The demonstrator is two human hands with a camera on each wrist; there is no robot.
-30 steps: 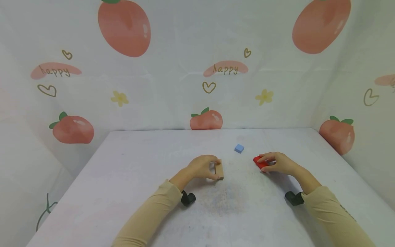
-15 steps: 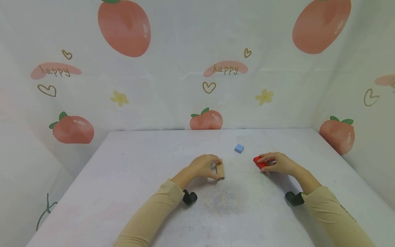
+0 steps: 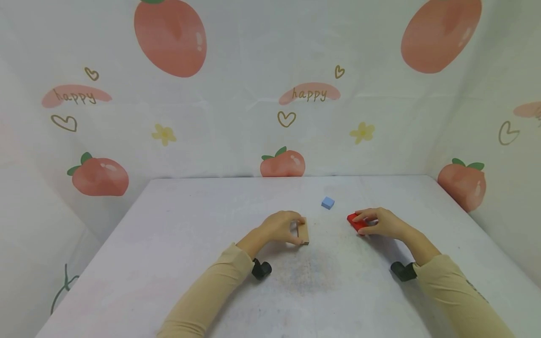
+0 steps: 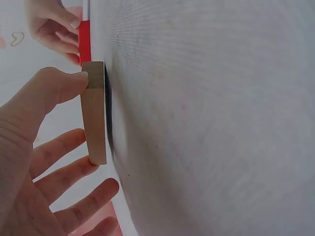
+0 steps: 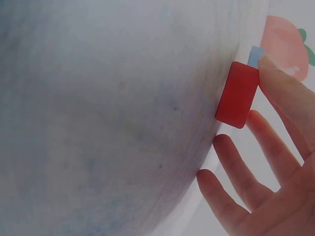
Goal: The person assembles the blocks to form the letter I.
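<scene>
In the head view my left hand (image 3: 279,226) grips a flat wooden block (image 3: 303,232) near the middle of the table, thumb at the near end and fingers at the far end. The left wrist view has this block (image 4: 96,125) close over the white surface, a thin dark shadow along its underside. Farther right, my right hand (image 3: 385,223) holds a red block (image 3: 355,221) between thumb and fingers. Seen from the right wrist, the red block (image 5: 237,96) shows a rounded rectangular end, and the other fingertips reach down near the table.
A small blue block (image 3: 327,203) lies beyond both hands, between them. The white table (image 3: 203,202) carries grey smudges in front of the wooden block. Behind it hangs a pale curtain (image 3: 236,117) printed with fruit, hearts and flowers.
My left hand has shifted slightly to the right with the wooden block. The right hand, the red block and the blue block stay where they were.
</scene>
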